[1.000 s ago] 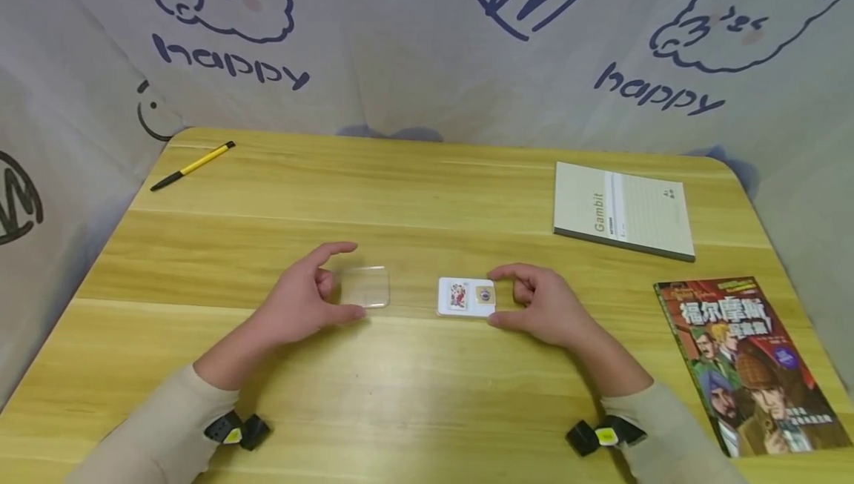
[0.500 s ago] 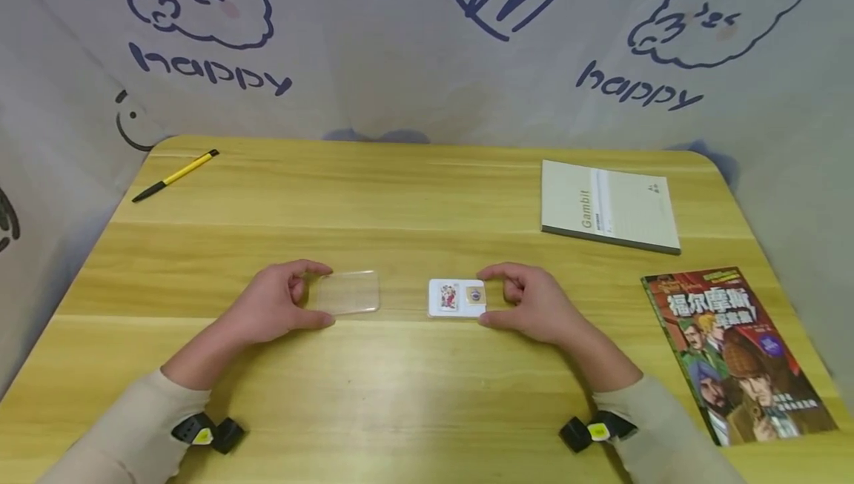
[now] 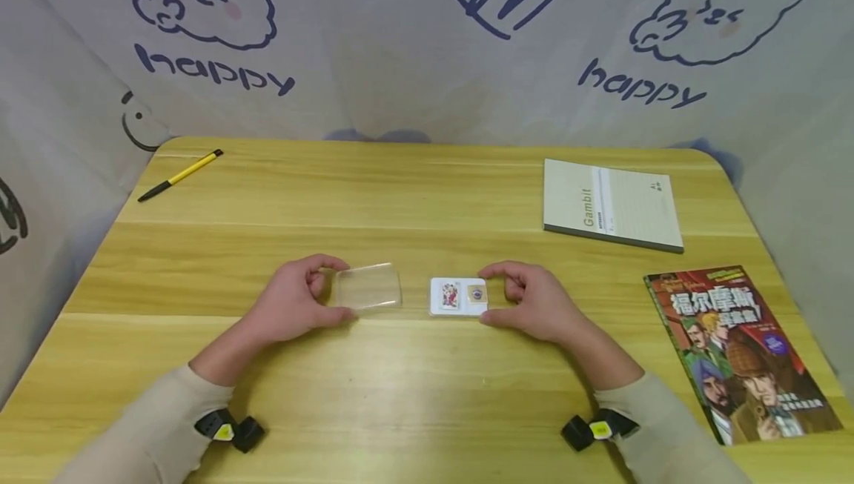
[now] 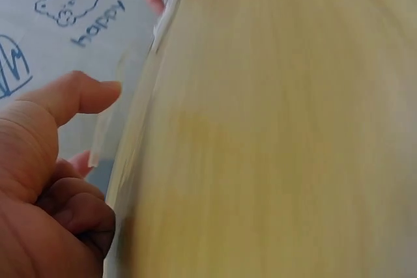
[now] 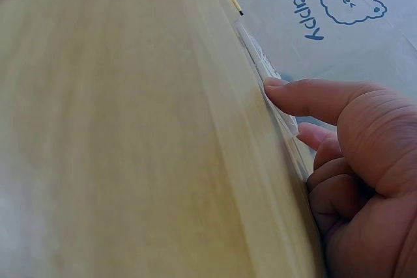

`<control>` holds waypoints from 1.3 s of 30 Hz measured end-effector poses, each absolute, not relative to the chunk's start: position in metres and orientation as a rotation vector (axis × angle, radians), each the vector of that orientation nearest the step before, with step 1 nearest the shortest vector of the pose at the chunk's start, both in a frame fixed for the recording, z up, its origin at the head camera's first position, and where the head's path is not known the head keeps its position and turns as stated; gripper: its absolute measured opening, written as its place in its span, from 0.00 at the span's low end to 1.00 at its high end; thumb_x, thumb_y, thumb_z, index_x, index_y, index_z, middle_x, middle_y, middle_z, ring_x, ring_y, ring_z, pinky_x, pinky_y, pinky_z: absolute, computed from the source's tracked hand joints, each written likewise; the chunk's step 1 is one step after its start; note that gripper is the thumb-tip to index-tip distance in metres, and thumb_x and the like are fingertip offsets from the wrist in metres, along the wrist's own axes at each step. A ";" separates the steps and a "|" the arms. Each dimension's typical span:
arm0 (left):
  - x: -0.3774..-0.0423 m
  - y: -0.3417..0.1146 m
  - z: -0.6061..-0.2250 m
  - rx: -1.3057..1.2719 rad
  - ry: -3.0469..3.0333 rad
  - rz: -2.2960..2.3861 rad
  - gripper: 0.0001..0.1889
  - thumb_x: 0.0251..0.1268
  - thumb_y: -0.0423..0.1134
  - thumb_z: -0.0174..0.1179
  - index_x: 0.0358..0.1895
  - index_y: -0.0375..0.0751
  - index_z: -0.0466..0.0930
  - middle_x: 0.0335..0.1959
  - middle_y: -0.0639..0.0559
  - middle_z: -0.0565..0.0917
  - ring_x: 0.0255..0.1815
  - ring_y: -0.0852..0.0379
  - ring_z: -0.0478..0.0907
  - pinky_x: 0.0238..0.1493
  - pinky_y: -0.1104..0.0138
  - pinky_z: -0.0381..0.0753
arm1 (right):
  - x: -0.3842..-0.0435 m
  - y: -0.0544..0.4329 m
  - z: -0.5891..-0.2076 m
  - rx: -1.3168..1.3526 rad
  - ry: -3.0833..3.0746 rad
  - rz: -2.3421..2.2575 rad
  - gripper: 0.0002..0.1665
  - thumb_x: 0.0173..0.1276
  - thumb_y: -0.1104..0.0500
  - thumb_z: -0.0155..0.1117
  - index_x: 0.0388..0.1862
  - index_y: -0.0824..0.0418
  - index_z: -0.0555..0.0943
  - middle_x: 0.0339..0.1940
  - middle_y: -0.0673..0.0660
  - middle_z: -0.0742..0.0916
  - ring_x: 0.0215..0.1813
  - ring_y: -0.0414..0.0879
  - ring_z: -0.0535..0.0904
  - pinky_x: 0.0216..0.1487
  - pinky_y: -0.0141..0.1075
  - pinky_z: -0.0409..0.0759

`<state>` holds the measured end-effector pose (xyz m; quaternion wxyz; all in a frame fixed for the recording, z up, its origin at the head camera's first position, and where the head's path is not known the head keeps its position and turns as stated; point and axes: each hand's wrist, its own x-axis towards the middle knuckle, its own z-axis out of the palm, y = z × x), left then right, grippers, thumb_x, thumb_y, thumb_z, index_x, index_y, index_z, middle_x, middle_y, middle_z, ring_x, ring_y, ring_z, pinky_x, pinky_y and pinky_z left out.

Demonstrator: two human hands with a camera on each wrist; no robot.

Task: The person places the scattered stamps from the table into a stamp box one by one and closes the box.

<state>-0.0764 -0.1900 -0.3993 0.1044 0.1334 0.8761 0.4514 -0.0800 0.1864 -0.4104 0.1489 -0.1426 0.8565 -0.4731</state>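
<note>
Left hand (image 3: 298, 302): the clear plastic cover (image 3: 369, 286) is pinched at opposite edges between thumb and finger, tilted, left of frame centre.
Right hand (image 3: 537, 302): the white case (image 3: 457, 296) is pinched likewise, apparently flat on the table (image 3: 427, 402), just right of centre.
Cover and case: light edge pressure is probably best used, the cover levelled, the case steadied.

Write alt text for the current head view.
A person's left hand pinches a clear plastic piece by its edges while the right hand pinches a flat white box bearing two pictures, at a wood-grain table. A yellow pen lies at left, a notebook and magazine at right.
</note>
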 end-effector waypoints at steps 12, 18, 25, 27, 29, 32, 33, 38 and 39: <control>-0.085 -0.122 -0.403 0.402 2.427 1.587 0.33 0.43 0.34 0.81 0.57 0.36 0.78 0.17 0.56 0.58 0.20 0.59 0.55 0.41 0.61 0.70 | -0.080 0.187 -0.411 -0.412 2.466 -1.353 0.32 0.51 0.58 0.84 0.56 0.56 0.82 0.18 0.47 0.63 0.22 0.42 0.59 0.42 0.44 0.68; -0.088 -0.096 -0.406 0.442 2.437 1.521 0.33 0.41 0.33 0.81 0.56 0.36 0.79 0.18 0.57 0.60 0.20 0.60 0.56 0.35 0.64 0.68 | -0.081 0.188 -0.411 -0.410 2.464 -1.355 0.32 0.51 0.58 0.84 0.55 0.55 0.82 0.17 0.47 0.63 0.22 0.41 0.59 0.43 0.44 0.69; -0.088 -0.078 -0.404 0.459 2.433 1.443 0.33 0.40 0.32 0.81 0.56 0.35 0.79 0.17 0.56 0.63 0.18 0.61 0.58 0.22 0.69 0.60 | -0.081 0.187 -0.412 -0.420 2.476 -1.345 0.32 0.50 0.58 0.84 0.56 0.57 0.82 0.18 0.47 0.65 0.22 0.42 0.61 0.39 0.41 0.69; -0.088 -0.075 -0.402 0.457 2.440 1.421 0.33 0.40 0.32 0.81 0.56 0.35 0.79 0.17 0.56 0.63 0.17 0.61 0.58 0.21 0.69 0.59 | -0.081 0.187 -0.412 -0.416 2.476 -1.346 0.32 0.50 0.58 0.84 0.55 0.57 0.82 0.17 0.47 0.65 0.22 0.42 0.61 0.39 0.41 0.69; -0.088 -0.073 -0.402 0.450 2.452 1.396 0.33 0.40 0.33 0.81 0.55 0.35 0.80 0.17 0.56 0.64 0.17 0.61 0.59 0.21 0.69 0.59 | -0.081 0.187 -0.412 -0.412 2.476 -1.346 0.32 0.50 0.59 0.84 0.56 0.57 0.82 0.17 0.47 0.65 0.22 0.42 0.61 0.39 0.41 0.69; -0.088 -0.072 -0.402 0.444 2.461 1.371 0.33 0.39 0.33 0.81 0.55 0.36 0.80 0.17 0.56 0.66 0.18 0.61 0.60 0.21 0.69 0.60 | -0.081 0.187 -0.411 -0.400 2.473 -1.352 0.34 0.49 0.59 0.84 0.56 0.56 0.82 0.17 0.48 0.65 0.22 0.42 0.61 0.40 0.42 0.69; -0.088 -0.071 -0.402 0.445 2.462 1.360 0.33 0.39 0.33 0.81 0.55 0.36 0.80 0.17 0.55 0.66 0.18 0.61 0.61 0.21 0.69 0.60 | -0.081 0.187 -0.410 -0.397 2.471 -1.352 0.34 0.49 0.58 0.85 0.56 0.57 0.82 0.17 0.48 0.65 0.22 0.42 0.61 0.40 0.42 0.69; -0.089 -0.070 -0.403 0.446 2.470 1.313 0.33 0.37 0.34 0.82 0.54 0.36 0.80 0.19 0.54 0.69 0.18 0.61 0.63 0.21 0.68 0.63 | -0.080 0.188 -0.409 -0.393 2.462 -1.346 0.36 0.47 0.56 0.86 0.57 0.57 0.81 0.17 0.48 0.64 0.22 0.42 0.60 0.42 0.43 0.69; -0.089 -0.070 -0.403 0.447 2.473 1.305 0.34 0.37 0.34 0.82 0.54 0.36 0.80 0.19 0.54 0.70 0.18 0.60 0.63 0.21 0.68 0.63 | -0.080 0.188 -0.409 -0.393 2.463 -1.345 0.37 0.47 0.56 0.86 0.57 0.57 0.81 0.17 0.48 0.64 0.22 0.42 0.60 0.42 0.43 0.69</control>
